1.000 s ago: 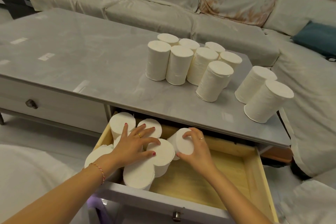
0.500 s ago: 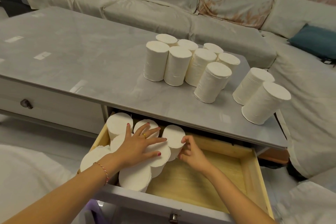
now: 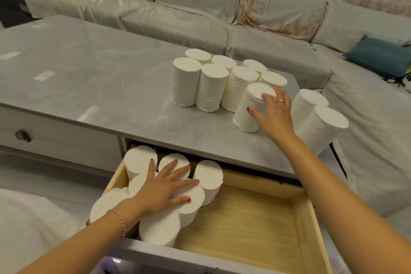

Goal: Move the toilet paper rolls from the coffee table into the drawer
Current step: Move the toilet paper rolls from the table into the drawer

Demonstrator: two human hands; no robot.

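Observation:
Several white toilet paper rolls (image 3: 206,87) stand on the grey coffee table (image 3: 100,87). My right hand (image 3: 274,113) wraps around the nearest one, a tilted roll (image 3: 250,109) at the table's right. Two more rolls (image 3: 320,127) stand to its right, partly behind my forearm. Below, the wooden drawer (image 3: 255,216) is pulled out. Several rolls (image 3: 209,176) stand upright in its left part. My left hand (image 3: 164,187) lies flat, fingers spread, on top of them.
A light sofa (image 3: 178,6) wraps around the table's far and right sides, with a blue cushion (image 3: 378,55) on it. A shut drawer with a dark knob (image 3: 22,135) is to the left. The open drawer's right half shows bare wood.
My right hand let go of the roll it set in the drawer and rose to the table, closing around the tilted roll. My left hand stayed on the drawer's rolls.

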